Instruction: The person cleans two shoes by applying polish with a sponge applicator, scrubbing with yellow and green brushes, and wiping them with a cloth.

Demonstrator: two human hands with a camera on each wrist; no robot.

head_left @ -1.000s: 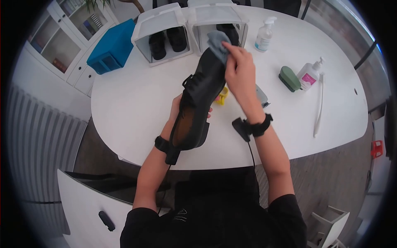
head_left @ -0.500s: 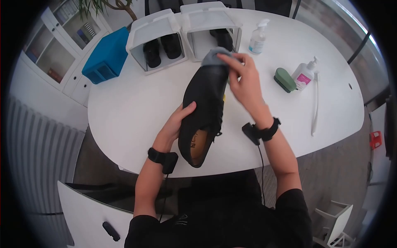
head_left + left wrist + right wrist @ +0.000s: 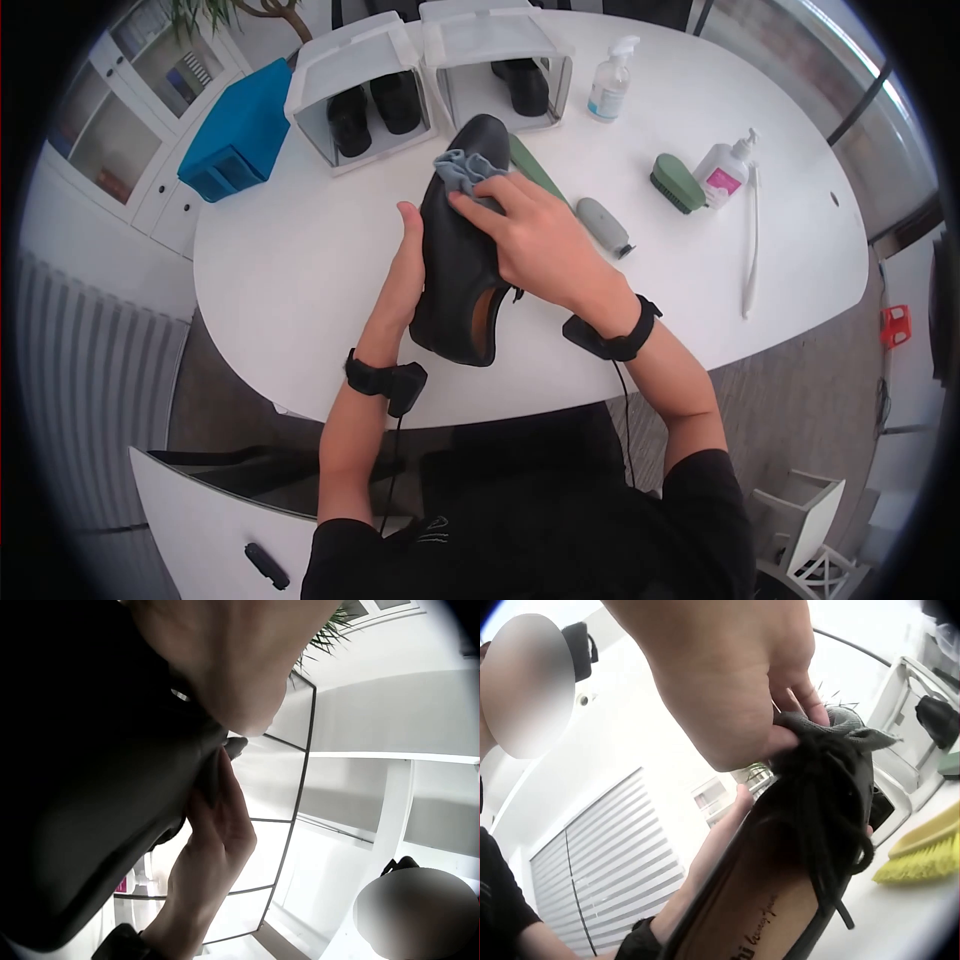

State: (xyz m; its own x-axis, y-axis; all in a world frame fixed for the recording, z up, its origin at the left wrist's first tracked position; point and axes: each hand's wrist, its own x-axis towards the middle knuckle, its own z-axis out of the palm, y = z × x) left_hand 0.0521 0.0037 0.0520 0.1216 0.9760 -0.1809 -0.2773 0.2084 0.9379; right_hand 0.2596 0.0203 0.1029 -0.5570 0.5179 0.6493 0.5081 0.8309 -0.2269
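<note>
- The right hand (image 3: 545,235) pinches a grey-blue cloth (image 3: 465,170) between thumb and fingers, pressing it onto the upper of a black shoe near the toe.
- The left hand (image 3: 405,275) holds the shoe (image 3: 450,270) along its side, the thumb sticking up and away from the leather; in the right wrist view a fingertip shows past the shoe's far edge.
- The shoe is in front of the person, held up over the table, toe pointing away and opening towards the body.
- Seen from the right wrist, the laces (image 3: 821,802) hang loose over the opening, and dark writing runs along the tan insole (image 3: 769,922).
- Each wrist wears a black strap with a small device and a cable.
- Just beyond the right hand lie a long green thing (image 3: 537,167), partly hidden, and a grey container (image 3: 603,228) with a dark end.
- A brush with yellow bristles (image 3: 922,859) shows at the edge of the right wrist view.
- Further right are a green brush (image 3: 680,182), a pump bottle (image 3: 722,172) with a pink label, and a slim white stick (image 3: 752,245).
- At the back stand a clear pump bottle (image 3: 610,85) and two see-through boxes, the left one (image 3: 345,75) with two black shoes inside, the right one (image 3: 490,40) with one showing.
- A blue box (image 3: 238,130) sits at the far left of the white table (image 3: 300,290).
</note>
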